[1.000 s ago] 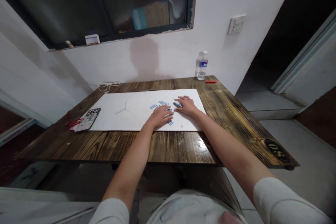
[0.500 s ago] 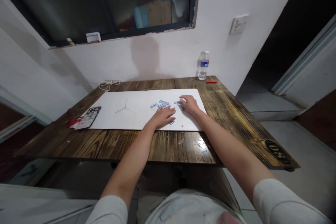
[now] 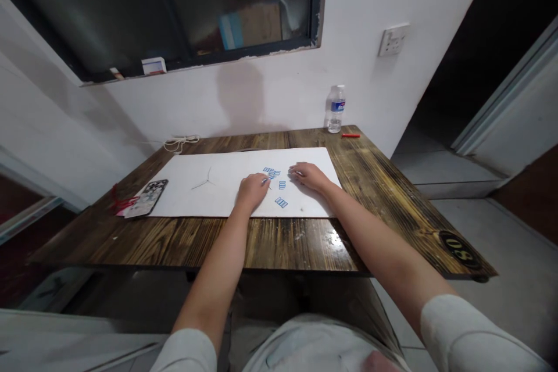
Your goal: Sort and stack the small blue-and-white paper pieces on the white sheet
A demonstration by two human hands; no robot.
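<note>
On a white board lies a small cluster of blue-and-white rectangular pieces, some overlapping. One loose piece lies nearer to me, and another is close to the board's front edge. My left hand rests at the left of the cluster, fingers curled and closed, their tips against the pieces there. To the right, my right hand has its fingers drawn together, with a bit of blue at the tips. What either hand holds is too small to make out.
Thin dark lines mark the board's left part. A phone lies at its left end, beside something red. At the back of the wooden table are a white cable, a water bottle and a red pen-like object.
My left hand has drawn back to the left and curled its fingers, uncovering loose pieces. My right hand has shifted slightly left, and pieces beside it are no longer seen there.
</note>
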